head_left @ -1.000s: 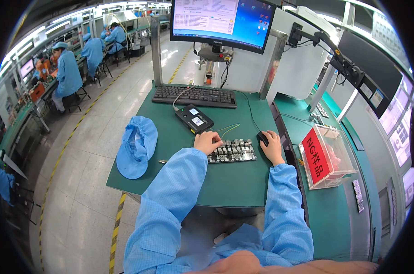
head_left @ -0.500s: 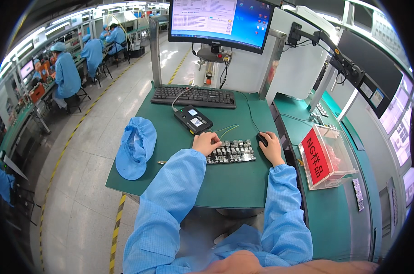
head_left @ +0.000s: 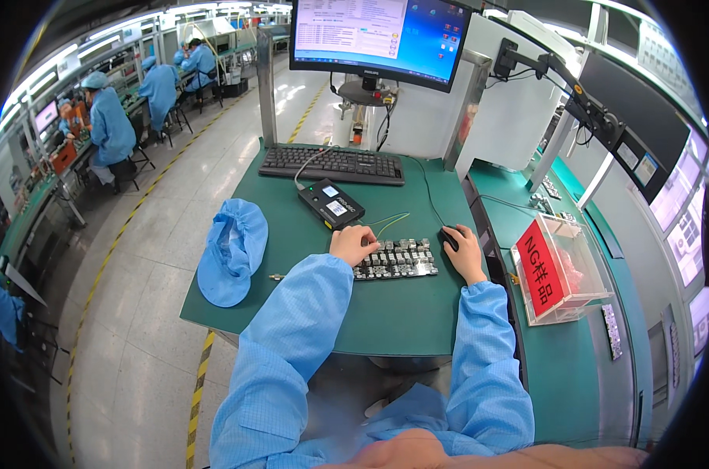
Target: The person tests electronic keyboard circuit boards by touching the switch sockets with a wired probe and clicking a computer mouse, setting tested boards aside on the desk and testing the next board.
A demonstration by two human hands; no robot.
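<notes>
A panel of circuit boards (head_left: 401, 261) with rows of silvery metal parts lies on the green table in front of me. At its left end my left hand (head_left: 353, 245) is closed, fingertips pinched together against the boards; what they hold is too small to make out. Thin yellow-green wires (head_left: 393, 222) run between the fingertips' area and a black box-shaped device (head_left: 331, 205) with a small lit screen. Right of the panel, my right hand (head_left: 467, 256) is wrapped over a black computer mouse (head_left: 447, 238), which it partly covers.
Behind the device are a black keyboard (head_left: 331, 166) and a lit monitor (head_left: 378, 35). A blue cloth cap (head_left: 233, 252) lies at the table's left. On the side bench at right stands a clear box (head_left: 577, 273) with a red label. Co-workers in blue (head_left: 112, 125) sit far left.
Both of my hands stay where they were, on the board panel and the mouse. A seated co-worker at far left has leaned slightly leftward.
</notes>
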